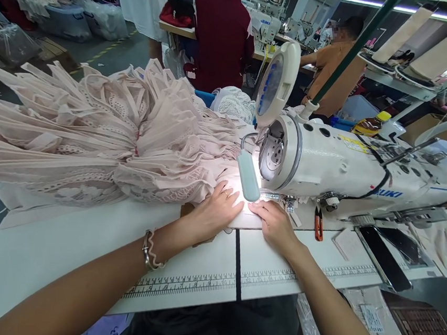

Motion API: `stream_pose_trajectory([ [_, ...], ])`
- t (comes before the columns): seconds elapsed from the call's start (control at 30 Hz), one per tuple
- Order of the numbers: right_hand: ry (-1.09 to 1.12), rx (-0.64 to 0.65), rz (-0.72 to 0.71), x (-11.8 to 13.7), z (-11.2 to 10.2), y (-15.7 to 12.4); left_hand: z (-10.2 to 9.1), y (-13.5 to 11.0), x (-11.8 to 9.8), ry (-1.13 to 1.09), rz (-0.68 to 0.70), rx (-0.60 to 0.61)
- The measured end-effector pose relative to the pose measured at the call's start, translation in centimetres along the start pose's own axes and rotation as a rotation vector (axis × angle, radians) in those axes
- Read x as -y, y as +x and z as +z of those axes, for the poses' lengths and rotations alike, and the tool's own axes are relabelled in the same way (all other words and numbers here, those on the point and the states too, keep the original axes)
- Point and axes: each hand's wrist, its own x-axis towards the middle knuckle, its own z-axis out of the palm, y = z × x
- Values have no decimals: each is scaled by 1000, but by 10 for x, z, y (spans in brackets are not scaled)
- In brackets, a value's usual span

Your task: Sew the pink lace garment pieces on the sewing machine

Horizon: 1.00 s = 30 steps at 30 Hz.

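Observation:
Pale pink fabric [230, 180] lies brightly lit on the bed of a white sewing machine [317, 153]. My left hand [219, 210] rests flat on this fabric, fingers stretched out and slightly apart, left of the needle area. Close beside it, my right hand [274, 226] has its fingers drawn together at the fabric's front edge; the thumb is hidden. A pale green lamp [248, 175] hangs in front of the machine head and hides part of the needle area. Behind my left hand, a large bundle of pale pink lace garments [137, 139] runs into the lit fabric.
A round magnifier [276, 83] stands above the machine head. Orange thread snips [318, 224] and a phone [382, 257] lie to the right. A ruler strip [191, 285] runs along the table's front edge. A person in dark red [222, 36] sits beyond.

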Motion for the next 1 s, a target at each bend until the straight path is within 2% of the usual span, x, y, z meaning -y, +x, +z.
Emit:
stream_pose_trajectory([
  [0.1, -7, 7, 4, 0, -1, 0, 4, 3, -3, 1, 27, -15],
  [0.2, 3, -12, 34, 2, -2, 0, 11, 5, -5, -59, 30, 31],
  [0.37, 43, -63, 97, 5, -3, 1, 15, 1, -4, -155, -83, 64],
  [0.53, 90, -131, 123, 6, -5, 2, 14, 1, 0, -193, -112, 51],
  [0.67, 196, -190, 54, 8, -7, 2, 15, 2, 4, -247, -37, 56],
  [0.8, 219, -142, 14, 9, -8, 2, 18, 0, 1, -200, 44, 28],
  [1.0, 219, -158, 9, 9, -8, 2, 22, -1, -6, -110, 10, 0],
])
